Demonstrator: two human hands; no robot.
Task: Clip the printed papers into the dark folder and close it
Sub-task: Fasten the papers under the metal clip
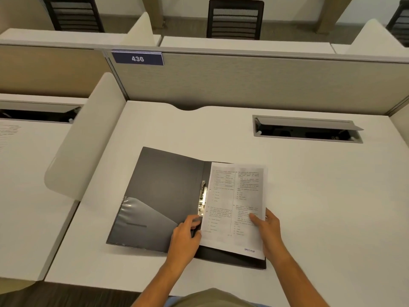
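The dark folder (163, 191) lies open on the white desk, its left flap showing a clear pocket. A metal clip (202, 201) runs along the spine. The printed papers (236, 204) rest on the folder's right half, slightly raised and blurred. My left hand (186, 235) pinches the papers' lower left edge beside the clip's lower end. My right hand (266, 229) grips the papers' lower right edge, thumb on top. Whether the clip presses on the sheets cannot be told.
A cable slot with a raised lid (307, 128) is set in the desk (321, 196) at the back right. A curved cream divider (88, 138) bounds the left side. A partition with the sign 436 (137, 58) stands behind. Chairs (235, 18) sit beyond it.
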